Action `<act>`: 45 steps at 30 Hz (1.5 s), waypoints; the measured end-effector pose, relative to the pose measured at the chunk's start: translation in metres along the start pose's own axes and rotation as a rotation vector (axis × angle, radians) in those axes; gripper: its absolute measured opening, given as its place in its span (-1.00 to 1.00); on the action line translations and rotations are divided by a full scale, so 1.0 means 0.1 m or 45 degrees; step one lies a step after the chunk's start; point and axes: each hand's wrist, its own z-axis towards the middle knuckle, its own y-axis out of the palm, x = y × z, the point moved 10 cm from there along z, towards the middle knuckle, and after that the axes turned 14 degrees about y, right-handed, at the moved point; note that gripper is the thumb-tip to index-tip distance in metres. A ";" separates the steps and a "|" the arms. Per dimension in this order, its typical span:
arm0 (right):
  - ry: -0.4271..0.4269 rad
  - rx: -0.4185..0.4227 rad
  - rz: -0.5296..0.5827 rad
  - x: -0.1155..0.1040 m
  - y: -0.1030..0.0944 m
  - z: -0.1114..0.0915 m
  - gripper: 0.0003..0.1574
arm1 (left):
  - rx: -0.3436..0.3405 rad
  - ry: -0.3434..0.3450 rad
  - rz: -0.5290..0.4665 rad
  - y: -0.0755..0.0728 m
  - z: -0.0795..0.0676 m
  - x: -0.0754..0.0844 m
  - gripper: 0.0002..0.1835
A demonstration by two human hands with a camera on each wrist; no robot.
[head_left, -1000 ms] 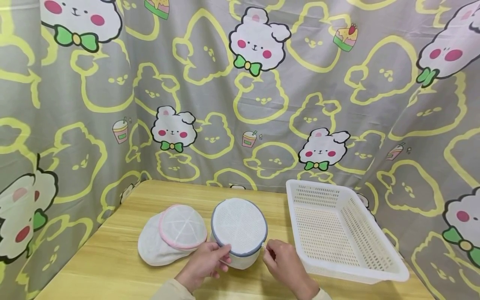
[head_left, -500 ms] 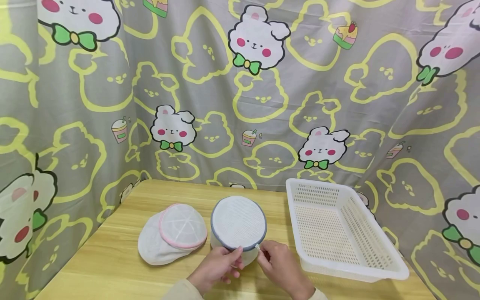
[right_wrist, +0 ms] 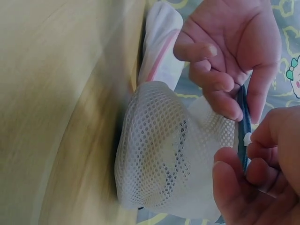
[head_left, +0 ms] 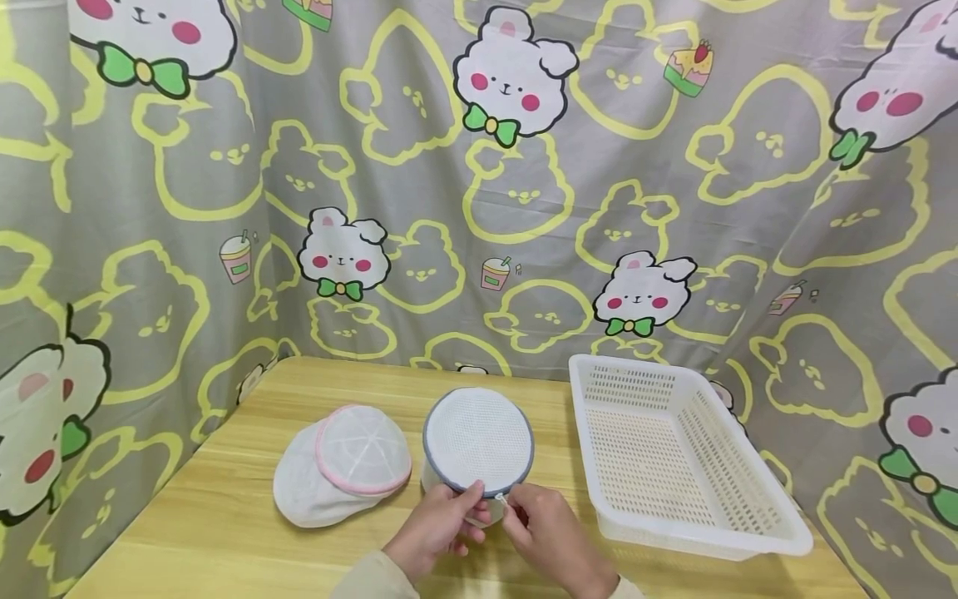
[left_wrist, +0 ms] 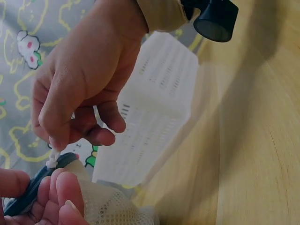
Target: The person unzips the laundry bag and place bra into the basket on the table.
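Your right grip (head_left: 550, 532) is clamped on a small white zipper pull (right_wrist: 247, 138), fingers and thumb together at the near edge of a round white mesh bag (head_left: 479, 437). Your left grip (head_left: 441, 524), just beside it, pinches the bag's blue-grey rim (left_wrist: 35, 190), thumb on top and fingers beneath. The mesh bag sits directly on the far side of both hands, its round, flat top facing up and its netted side showing below the rim; the zipper pull lies at the rim's near side, between the fingertips of your right hand and close to your left thumb. To the left on the wooden tabletop (head_left: 224, 499), just beside the mesh bag, rests a pink-rimmed bag (head_left: 367, 449), its pale body slumped leftward. To the right, well apart from the mesh bag, stands a white slotted basket (head_left: 651, 466). A grey curtain (head_left: 524, 200) printed with cartoon rabbits hangs along the far side.
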 end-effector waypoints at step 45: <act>0.071 0.110 -0.148 0.20 -0.12 0.03 -0.54 | -0.028 0.016 -0.050 -0.11 -0.03 0.09 -0.71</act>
